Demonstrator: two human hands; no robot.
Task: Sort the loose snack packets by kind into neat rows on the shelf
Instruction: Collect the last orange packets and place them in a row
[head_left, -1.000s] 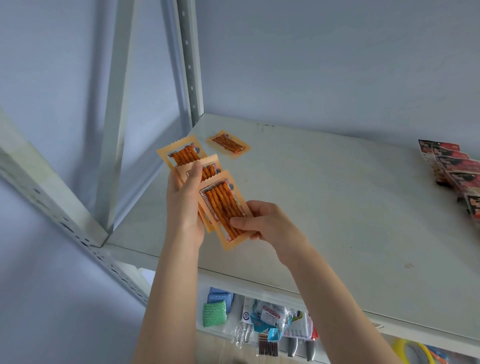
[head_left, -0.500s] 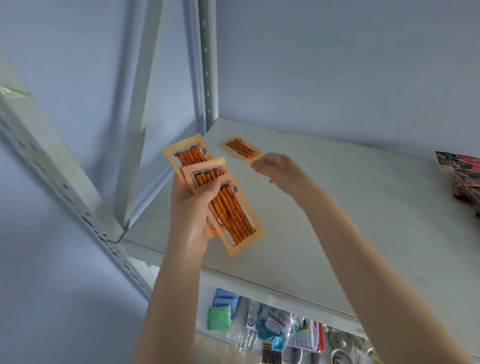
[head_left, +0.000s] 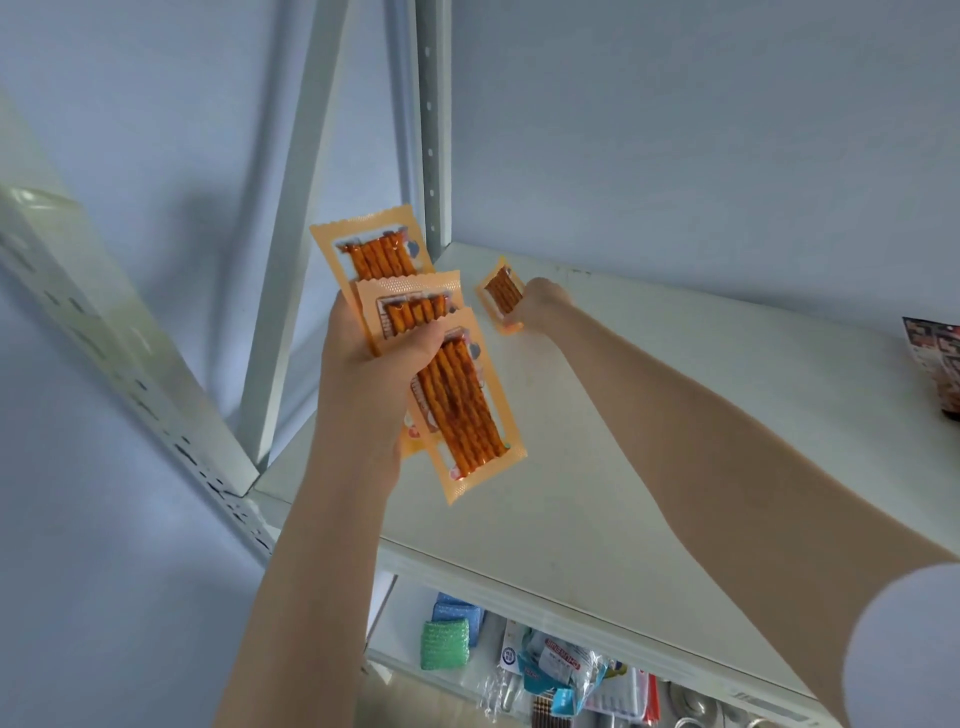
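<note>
Above the front edge of the shelf (head_left: 675, 441), our left grip (head_left: 363, 384) clasps a fan of orange packets (head_left: 457, 410); our right grip (head_left: 543, 306) pinches the lone packet (head_left: 503, 293) near the back-left corner. Next, we judge, comes aligning them into one row.

A single wide-angle view from the person's head looks forward and down onto the white shelf board (head_left: 649, 415) at arm's reach, from over its front edge. The perforated corner upright (head_left: 434, 130) stands at 12 o'clock. The cluttered lower shelf (head_left: 550, 670) shows at 6 o'clock.
</note>
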